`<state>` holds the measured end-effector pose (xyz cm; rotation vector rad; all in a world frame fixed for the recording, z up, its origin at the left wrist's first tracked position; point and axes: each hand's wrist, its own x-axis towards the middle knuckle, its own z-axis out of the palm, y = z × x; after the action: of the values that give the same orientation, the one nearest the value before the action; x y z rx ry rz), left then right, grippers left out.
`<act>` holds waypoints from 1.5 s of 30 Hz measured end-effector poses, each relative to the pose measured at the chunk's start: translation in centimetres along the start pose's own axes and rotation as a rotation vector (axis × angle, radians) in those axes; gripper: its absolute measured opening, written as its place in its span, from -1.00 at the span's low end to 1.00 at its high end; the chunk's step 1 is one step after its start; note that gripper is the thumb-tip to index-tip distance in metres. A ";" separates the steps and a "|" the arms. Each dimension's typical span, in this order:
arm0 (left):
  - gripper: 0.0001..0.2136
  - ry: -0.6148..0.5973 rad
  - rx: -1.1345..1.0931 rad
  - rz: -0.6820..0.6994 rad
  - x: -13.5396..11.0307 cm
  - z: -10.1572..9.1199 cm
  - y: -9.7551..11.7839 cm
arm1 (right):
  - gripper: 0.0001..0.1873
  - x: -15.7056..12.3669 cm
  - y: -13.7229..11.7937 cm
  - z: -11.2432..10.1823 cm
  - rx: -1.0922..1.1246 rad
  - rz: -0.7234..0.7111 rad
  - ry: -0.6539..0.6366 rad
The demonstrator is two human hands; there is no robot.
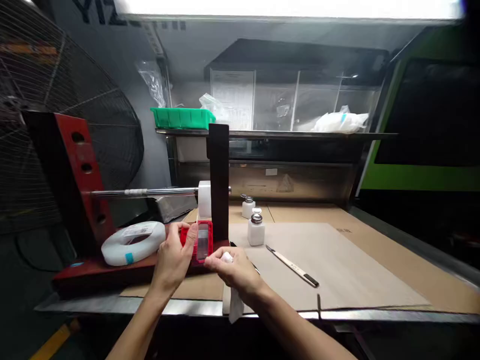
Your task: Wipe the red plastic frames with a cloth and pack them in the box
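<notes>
**Red-framed part held against a white cloth at the bench edge**

The left hand (174,257) is closed around the red-framed part (201,242), thumb on one side and fingers wrapped behind. It holds the part upright, so the pale window faces the person. The part sits just in front of the black upright (219,180) of a red stand (80,165), above the stand's base.

The right hand (236,272) pinches a white cloth (235,305) between its fingertips. The bunched end touches, or nearly touches, the part's lower right corner, and the loose tail hangs over the bench edge. This grip seems to steady the part while the cloth meets its face.

Both bottles and the knife lie to the right, within the right hand's easy reach.

Counted:
- one red-framed part and one cloth
- two white dispenser bottles with metal caps, the nearer (256,230) and the farther (247,206)
- one slim craft knife (294,268), lying on the cardboard sheet (337,260)
- one white roll (133,242), lying flat on the stand's base
- one steel rod (150,192), carrying one white block (204,199)
- one green bin (180,119), on the shelf behind
- one wire-guarded fan (45,100), at the left
</notes>
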<state>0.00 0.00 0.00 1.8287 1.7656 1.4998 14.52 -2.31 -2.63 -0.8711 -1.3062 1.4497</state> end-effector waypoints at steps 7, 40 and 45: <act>-0.60 0.014 -0.013 0.000 -0.3 0.3 -0.2 | -0.70 -0.2 0.0 -0.6 -0.009 0.009 0.005; -0.58 0.067 -0.092 -0.061 -0.2 0.8 -0.4 | -0.73 -0.1 0.2 -1.0 -0.145 -0.020 -0.013; -0.58 0.077 -0.096 -0.044 -0.3 1.0 -0.5 | -0.76 -0.5 -0.3 -1.7 -0.275 -0.088 0.029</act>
<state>0.45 0.41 -0.97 1.6972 1.7230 1.6285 16.31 -2.35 -2.63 -0.9952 -1.5256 1.2020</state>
